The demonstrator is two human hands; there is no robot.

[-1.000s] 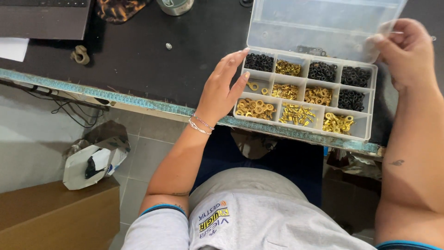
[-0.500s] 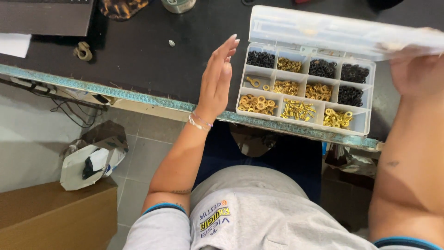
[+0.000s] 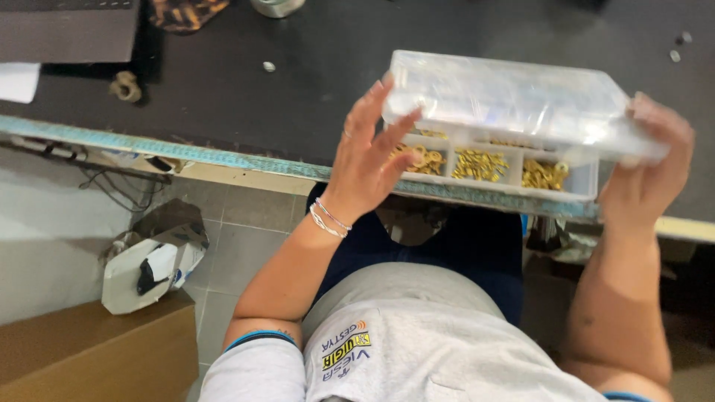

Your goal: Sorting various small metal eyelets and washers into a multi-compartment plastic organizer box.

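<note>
Left hand (image 3: 369,160) spread, fingers at the box's left end. Right hand (image 3: 648,167) grips the clear lid (image 3: 514,100) at its right end, probably by the edge; blurred. Lid nearly down over the parts box (image 3: 491,171) at the desk (image 3: 223,82) near edge.

We looked down on a dark surface (image 3: 223,82) whose near edge carried a worn pale-blue strip (image 3: 149,149). Below it, the floor (image 3: 246,231) was laid with grey tiles, and cables (image 3: 112,190) hung under the edge against a pale wall (image 3: 45,246). A brown cardboard box (image 3: 89,357) sat at lower left, just behind it a white-and-black object (image 3: 153,268) on the tiles.
</note>
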